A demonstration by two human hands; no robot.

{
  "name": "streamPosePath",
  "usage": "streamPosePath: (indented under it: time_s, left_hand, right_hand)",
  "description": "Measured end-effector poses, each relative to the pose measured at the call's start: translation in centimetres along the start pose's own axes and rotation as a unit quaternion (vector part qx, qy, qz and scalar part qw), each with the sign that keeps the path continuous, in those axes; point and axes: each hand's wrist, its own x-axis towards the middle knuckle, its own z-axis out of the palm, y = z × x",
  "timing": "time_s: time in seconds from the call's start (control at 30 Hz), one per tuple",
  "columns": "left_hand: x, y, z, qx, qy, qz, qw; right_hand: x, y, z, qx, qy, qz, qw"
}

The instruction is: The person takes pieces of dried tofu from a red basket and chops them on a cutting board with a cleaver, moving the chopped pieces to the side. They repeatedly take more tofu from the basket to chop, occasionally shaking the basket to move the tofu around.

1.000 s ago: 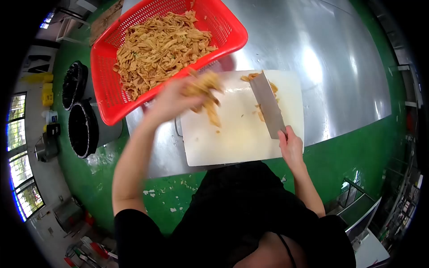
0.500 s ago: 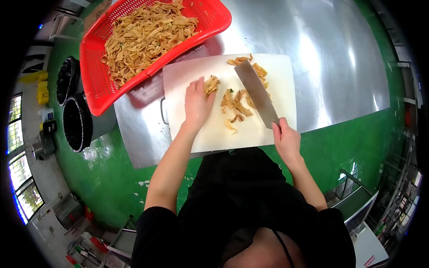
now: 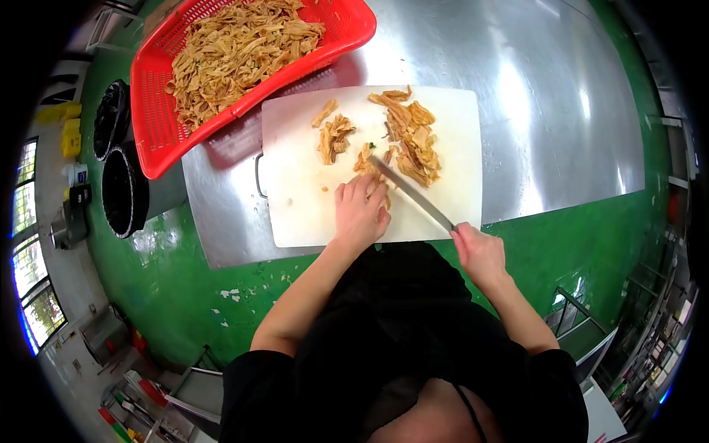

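Observation:
My right hand [image 3: 480, 252] is closed round the handle of a cleaver [image 3: 413, 195], its blade on edge and slanting up and left over the white cutting board [image 3: 303, 214]. Under the fingertips of my left hand [image 3: 360, 213] lie tan strips [image 3: 363, 161], close to the left of the blade; the fingers are bent and slightly apart. Right of the blade's tip is a larger pile of strips [image 3: 417, 144]. A smaller clump [image 3: 335, 139] and a single piece [image 3: 323, 113] rest on the board's upper left.
A red perforated basket [image 3: 151, 118] full of tan strips stands at the upper left on the steel table [image 3: 546, 111]. Two black-lined bins [image 3: 122, 193] are on the green floor to the left. Below right is a metal cart [image 3: 587, 340].
My left hand has moved down and right, away from the clump it was touching. The cleaver has swung down and left, from above the right pile to beside my left fingers.

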Motion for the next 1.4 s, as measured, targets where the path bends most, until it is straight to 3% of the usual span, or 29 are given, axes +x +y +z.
streamPosePath:
  time_s: [0.2,0.27,0.43,0.73,0.97,1.1,1.17,1.23,1.4]
  left_hand:
    - [-0.1,0.3,3.0,-0.043,0.033,-0.035,0.998]
    - [-0.7,0.2,3.9,-0.029,0.047,-0.020,0.998]
    - [-0.9,0.2,3.9,-0.001,0.039,0.076,0.996]
    - [0.8,0.0,2.6,-0.064,0.043,0.025,0.997]
    - [-0.2,-1.8,3.4,-0.068,0.007,0.100,0.993]
    - [1.5,-2.3,-0.6,-0.144,0.029,0.043,0.988]
    - [2.5,-4.8,-1.1,-0.175,0.081,-0.022,0.981]
    - [5.5,-7.3,-2.1,-0.103,0.119,-0.023,0.987]
    - [7.9,-9.7,-1.5,-0.073,0.064,-0.029,0.995]
  right_hand:
    - [1.0,1.7,0.2,-0.098,-0.090,-0.078,0.988]
    - [1.8,2.1,0.6,-0.092,-0.132,-0.084,0.983]
    - [4.1,1.1,1.8,-0.098,-0.117,-0.111,0.982]
    - [-0.1,0.1,0.5,-0.064,-0.137,-0.003,0.988]
    - [3.5,-3.2,4.5,-0.030,-0.059,0.039,0.997]
    - [1.9,-2.0,1.6,-0.050,-0.078,0.101,0.991]
    - [0.4,-1.7,1.5,0.008,-0.015,0.123,0.992]
    - [0.0,-2.3,1.4,0.049,0.031,0.135,0.989]
    - [-0.7,-3.2,3.0,0.047,0.020,0.154,0.987]
